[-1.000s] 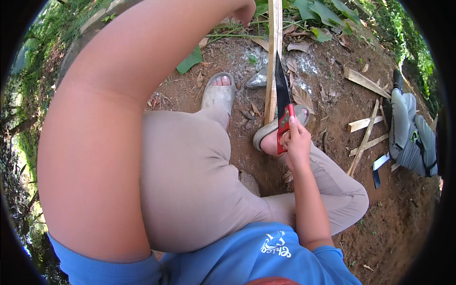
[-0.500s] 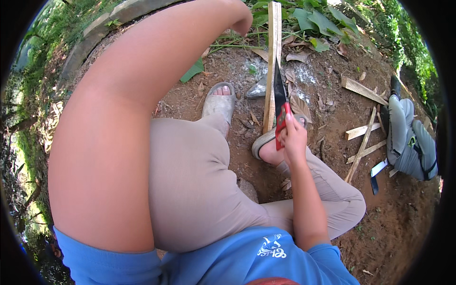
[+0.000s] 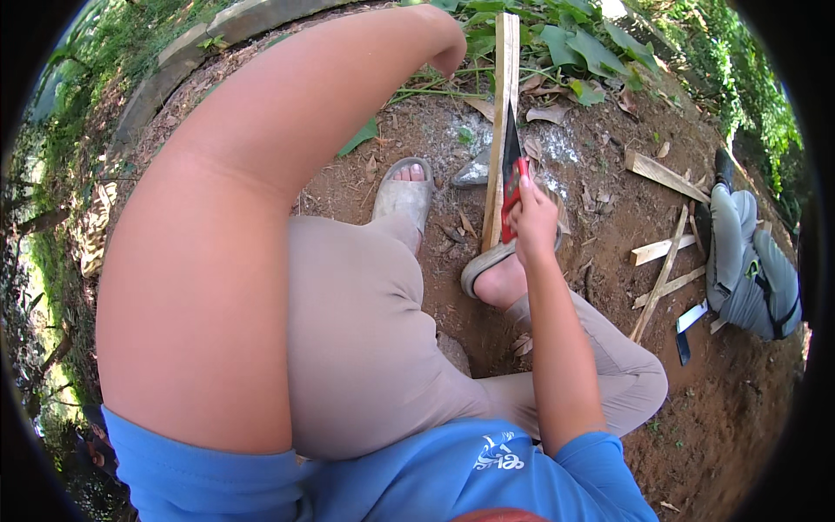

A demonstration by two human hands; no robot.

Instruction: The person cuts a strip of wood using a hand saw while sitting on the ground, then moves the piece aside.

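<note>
My right hand point(image 3: 535, 216) is closed around the red handle of a handsaw point(image 3: 513, 187). Its dark, tapering blade points away from me and lies along the right side of a long, narrow wooden strip point(image 3: 503, 104). The strip's near end meets the sandal point(image 3: 480, 268) on my right foot; its far end reaches into the green leaves. My left arm reaches forward in a wide arc, and my left hand point(image 3: 450, 57) bends down left of the strip's far part. Its fingers are mostly hidden, and I see no contact with the wood.
Loose wooden pieces point(image 3: 663, 248) lie on the brown soil to the right. Beside them are a blade with a dark handle point(image 3: 685, 332) and a grey bundle point(image 3: 746, 261). A flat stone point(image 3: 472, 171) sits left of the strip. A curved stone edging point(image 3: 165, 74) runs along the far left.
My right hand and the saw have moved slightly forward, away from me, along the strip. My left arm has shifted a little to the right.
</note>
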